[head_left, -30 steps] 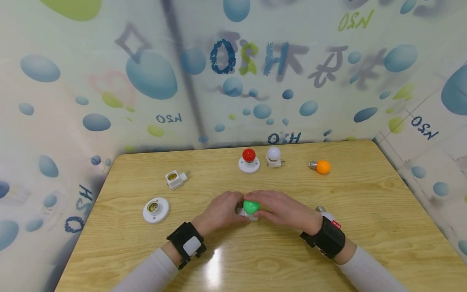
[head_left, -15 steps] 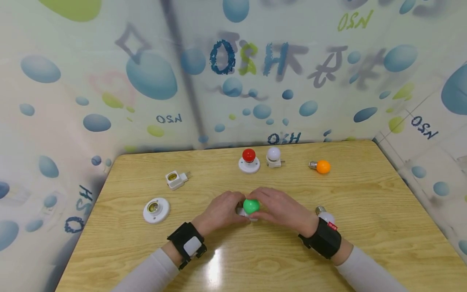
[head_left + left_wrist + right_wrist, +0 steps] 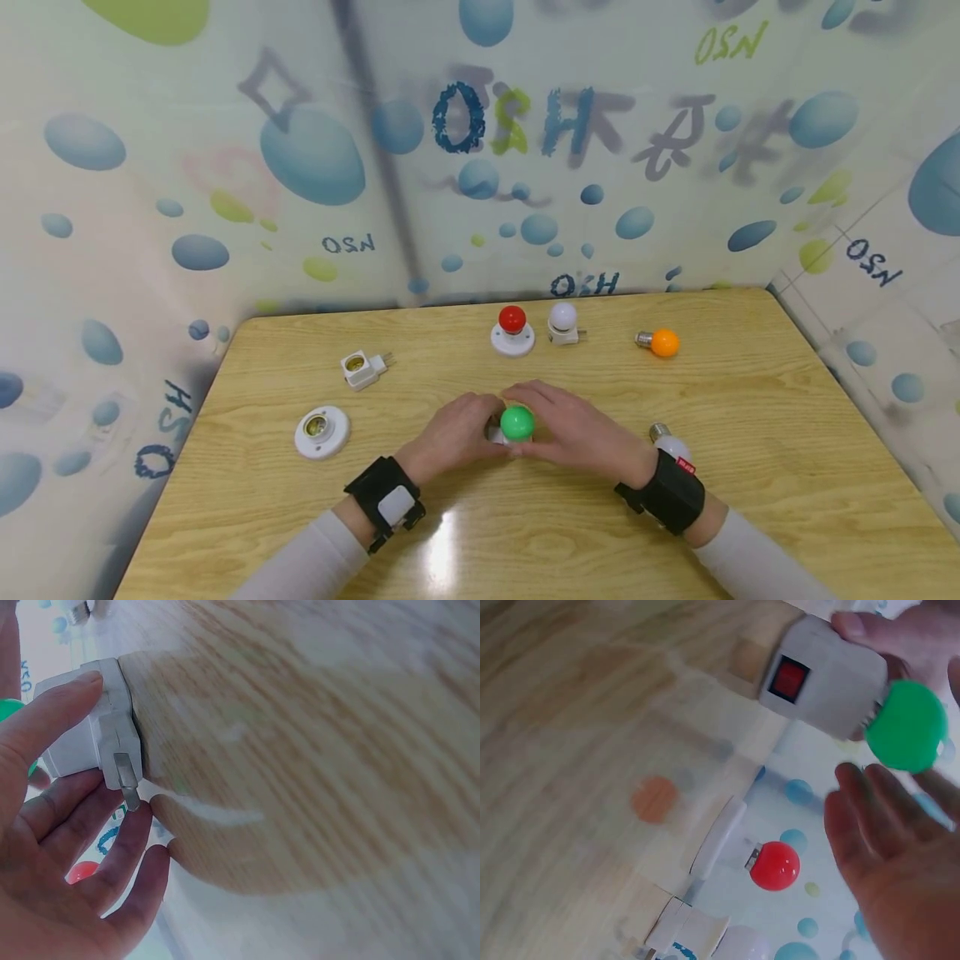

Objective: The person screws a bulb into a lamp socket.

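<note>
Near the middle of the table, a green bulb stands upright in a white plug-in lamp socket. My left hand grips the socket between thumb and fingers; its plug prongs point toward the fingertips. A red rocker switch shows on the socket's side in the right wrist view, along with a bit of metal thread under the bulb. My right hand curves loosely around the bulb. In the right wrist view its fingers are apart from the glass.
A red bulb in a round base and a white bulb in a plug-in socket stand at the back. An orange bulb and another white bulb lie right. An unfilled plug-in socket and round socket sit left.
My right hand's fingers have loosened and spread away from the green bulb, uncovering more of it. The left hand keeps its hold on the lamp socket in the same place.
</note>
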A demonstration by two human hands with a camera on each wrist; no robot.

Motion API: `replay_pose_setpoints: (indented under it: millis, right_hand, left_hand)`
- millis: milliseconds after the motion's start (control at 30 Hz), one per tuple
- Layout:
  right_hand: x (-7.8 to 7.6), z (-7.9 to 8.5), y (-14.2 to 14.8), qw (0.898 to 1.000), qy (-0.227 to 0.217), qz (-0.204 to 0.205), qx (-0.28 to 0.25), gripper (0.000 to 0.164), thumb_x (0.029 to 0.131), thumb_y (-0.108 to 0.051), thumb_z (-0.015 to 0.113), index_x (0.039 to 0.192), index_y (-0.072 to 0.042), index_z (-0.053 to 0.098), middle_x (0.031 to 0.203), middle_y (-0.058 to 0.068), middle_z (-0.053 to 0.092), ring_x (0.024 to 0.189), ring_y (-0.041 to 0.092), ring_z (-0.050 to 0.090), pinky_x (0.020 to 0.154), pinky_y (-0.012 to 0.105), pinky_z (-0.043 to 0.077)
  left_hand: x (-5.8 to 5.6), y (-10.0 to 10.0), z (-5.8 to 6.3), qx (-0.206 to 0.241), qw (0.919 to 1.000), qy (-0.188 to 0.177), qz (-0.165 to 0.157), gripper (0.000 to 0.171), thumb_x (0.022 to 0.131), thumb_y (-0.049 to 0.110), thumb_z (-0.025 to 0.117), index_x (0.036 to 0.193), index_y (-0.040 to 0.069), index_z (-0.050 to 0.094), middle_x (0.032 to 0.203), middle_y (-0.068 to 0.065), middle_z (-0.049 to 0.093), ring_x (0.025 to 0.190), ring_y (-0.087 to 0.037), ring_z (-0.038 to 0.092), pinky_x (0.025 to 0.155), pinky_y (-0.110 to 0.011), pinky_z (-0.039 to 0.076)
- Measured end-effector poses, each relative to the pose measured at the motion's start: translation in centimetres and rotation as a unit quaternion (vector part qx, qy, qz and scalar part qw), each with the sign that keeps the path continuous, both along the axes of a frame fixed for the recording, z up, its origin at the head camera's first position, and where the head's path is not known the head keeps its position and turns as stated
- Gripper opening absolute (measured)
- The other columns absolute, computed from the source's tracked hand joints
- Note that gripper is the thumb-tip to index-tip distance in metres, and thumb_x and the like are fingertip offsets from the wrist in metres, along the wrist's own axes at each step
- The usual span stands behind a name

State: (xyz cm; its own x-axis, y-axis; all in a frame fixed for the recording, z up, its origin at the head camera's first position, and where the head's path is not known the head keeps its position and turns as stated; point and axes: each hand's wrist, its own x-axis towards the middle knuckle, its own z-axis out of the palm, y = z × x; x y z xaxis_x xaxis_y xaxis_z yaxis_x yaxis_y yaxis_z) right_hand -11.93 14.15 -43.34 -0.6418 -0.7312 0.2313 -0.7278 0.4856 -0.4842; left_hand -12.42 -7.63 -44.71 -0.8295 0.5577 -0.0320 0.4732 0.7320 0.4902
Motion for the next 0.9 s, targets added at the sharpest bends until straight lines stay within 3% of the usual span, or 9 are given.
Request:
replay_pose_setpoints:
  millis: [100,300,433,733,900]
  right_hand:
    - [-0.1,0.3,0.4,0.999,-0.034,0.03,0.005,0.058,0.092,-0.042,0.06,0.142,-0.016,0.047,0.144,-0.005,0.045,0.129,0.011,0.042,0.102,0.034,0.04]
    - [-0.4,0.6,0.7,0.996,-0.057,0.062,-0.001,0.046,0.094,-0.023,0.062,0.138,-0.015,0.053,0.138,-0.007,0.052,0.125,0.009,0.047,0.099,0.031,0.042]
    - [-0.4,0.5,0.6,0.999,-0.026,0.048,-0.006,0.043,0.092,-0.028,0.064,0.133,-0.014,0.058,0.132,-0.007,0.057,0.117,0.006,0.053,0.095,0.028,0.045]
    - [0.1,-0.1,0.2,0.995,0.103,0.009,-0.011,0.043,0.085,-0.033,0.071,0.122,-0.011,0.063,0.118,0.0,0.065,0.102,0.011,0.061,0.085,0.029,0.051]
    - [1.0,-0.5,-0.3,0.991,0.127,-0.024,-0.019,0.044,0.083,-0.034,0.072,0.119,-0.011,0.063,0.113,0.002,0.066,0.098,0.013,0.062,0.084,0.032,0.052]
  left_hand:
    - [0.0,0.0,0.1,-0.004,0.9999,-0.01,0.005,0.05,0.072,0.042,0.08,0.109,0.012,0.066,0.088,0.009,0.061,0.077,-0.008,0.054,0.065,-0.023,0.047]
    - [-0.1,0.0,0.0,-0.006,0.9999,-0.013,0.007,0.048,0.071,0.041,0.081,0.107,0.014,0.066,0.086,0.01,0.061,0.077,-0.008,0.054,0.064,-0.024,0.046]
    - [0.0,0.0,0.0,-0.004,1.0,-0.004,0.005,0.048,0.07,0.041,0.082,0.107,0.014,0.067,0.086,0.011,0.061,0.076,-0.007,0.054,0.063,-0.023,0.046]
    - [-0.1,0.0,-0.1,0.001,1.0,0.003,0.009,0.041,0.068,0.04,0.083,0.099,0.018,0.067,0.084,0.013,0.06,0.075,-0.007,0.053,0.062,-0.023,0.045]
    - [0.0,0.1,-0.3,0.002,1.0,0.006,0.007,0.037,0.069,0.041,0.081,0.095,0.019,0.067,0.082,0.014,0.059,0.074,-0.007,0.053,0.062,-0.022,0.045]
